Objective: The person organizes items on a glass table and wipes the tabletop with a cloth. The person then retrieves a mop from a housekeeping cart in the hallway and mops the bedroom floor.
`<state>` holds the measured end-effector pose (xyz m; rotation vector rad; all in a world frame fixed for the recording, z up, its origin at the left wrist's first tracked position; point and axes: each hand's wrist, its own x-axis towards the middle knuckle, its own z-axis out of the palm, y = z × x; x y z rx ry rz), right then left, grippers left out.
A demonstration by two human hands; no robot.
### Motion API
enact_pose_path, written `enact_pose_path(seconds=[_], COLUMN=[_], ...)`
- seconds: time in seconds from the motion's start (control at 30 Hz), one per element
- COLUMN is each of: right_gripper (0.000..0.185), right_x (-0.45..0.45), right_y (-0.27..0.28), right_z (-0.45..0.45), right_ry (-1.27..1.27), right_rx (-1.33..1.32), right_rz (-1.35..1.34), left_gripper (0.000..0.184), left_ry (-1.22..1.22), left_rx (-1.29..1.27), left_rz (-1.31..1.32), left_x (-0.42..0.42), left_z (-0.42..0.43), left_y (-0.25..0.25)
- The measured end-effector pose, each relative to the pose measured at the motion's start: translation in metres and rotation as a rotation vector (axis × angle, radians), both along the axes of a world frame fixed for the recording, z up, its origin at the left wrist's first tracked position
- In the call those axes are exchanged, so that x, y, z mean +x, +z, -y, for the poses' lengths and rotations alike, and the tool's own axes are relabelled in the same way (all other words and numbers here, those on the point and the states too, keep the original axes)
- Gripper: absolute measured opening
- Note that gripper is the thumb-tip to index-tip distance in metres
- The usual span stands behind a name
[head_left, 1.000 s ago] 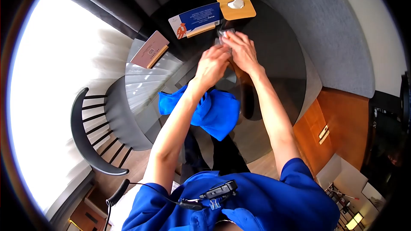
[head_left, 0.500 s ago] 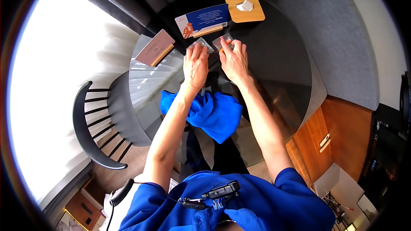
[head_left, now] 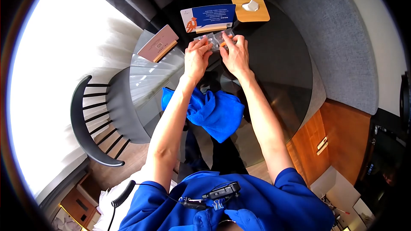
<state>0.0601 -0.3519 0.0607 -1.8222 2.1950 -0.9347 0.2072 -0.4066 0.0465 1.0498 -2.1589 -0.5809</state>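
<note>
At the far side of the round glass table, my left hand (head_left: 197, 61) has its fingers bent over a small clear packet (head_left: 211, 39) with something pinkish in it. Close beside it, my right hand (head_left: 236, 58) pinches a second clear packet (head_left: 219, 37), where an orange bit shows by the fingers. Both packets lie side by side at the foot of a blue-and-white sign (head_left: 209, 17), partly covered by my fingers. Nearer my body, a crumpled blue cloth (head_left: 216, 113) lies on the glass between my forearms.
A wooden-topped tissue box (head_left: 252, 13) stands behind my right hand. To the left is a pink card (head_left: 157, 42) in a wooden stand. A dark chair (head_left: 122, 102) is at the left of the round table (head_left: 282, 72), and a grey upholstered seat (head_left: 342, 47) curves round the right.
The two packets are now closer together, the gap between them narrowed. My left fingers have shifted over the left packet. The whole view has moved slightly.
</note>
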Motion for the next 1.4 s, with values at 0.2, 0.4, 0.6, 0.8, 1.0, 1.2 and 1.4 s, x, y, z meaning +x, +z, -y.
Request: enact_pose_path(seconds=[0.2, 0.4, 0.6, 0.8, 1.0, 1.2, 1.4], right_gripper=[0.049, 0.048, 0.047, 0.048, 0.035, 0.065, 0.061], right_x=[-0.001, -0.003, -0.002, -0.005, 0.030, 0.098, 0.064], right_y=[0.000, -0.001, -0.002, 0.004, 0.071, 0.037, 0.034], right_z=[0.015, 0.026, 0.026, 0.020, -0.053, -0.142, -0.164], right_ry=[-0.009, -0.019, -0.034, -0.032, 0.096, 0.576, 0.512], right_rx=[0.035, 0.051, 0.028, -0.012, -0.132, 0.277, 0.258], right_rz=[-0.043, -0.059, -0.023, 0.078, 0.004, -0.036, -0.086], left_gripper=[0.027, 0.027, 0.029, 0.028, 0.071, 0.038, 0.045], left_ry=[-0.028, 0.041, 0.060, 0.363, 0.707, 0.504, 0.668], left_rx=[-0.032, -0.047, -0.058, -0.118, 0.270, 0.363, 0.146], left_rz=[0.037, 0.055, 0.038, -0.112, -0.355, -0.121, -0.205], left_x=[0.000, -0.008, -0.008, 0.045, 0.115, 0.116, 0.136], left_z=[0.013, 0.008, 0.007, -0.036, -0.003, 0.042, 0.004], left_y=[0.002, 0.000, 0.008, 0.030, 0.031, 0.023, 0.028])
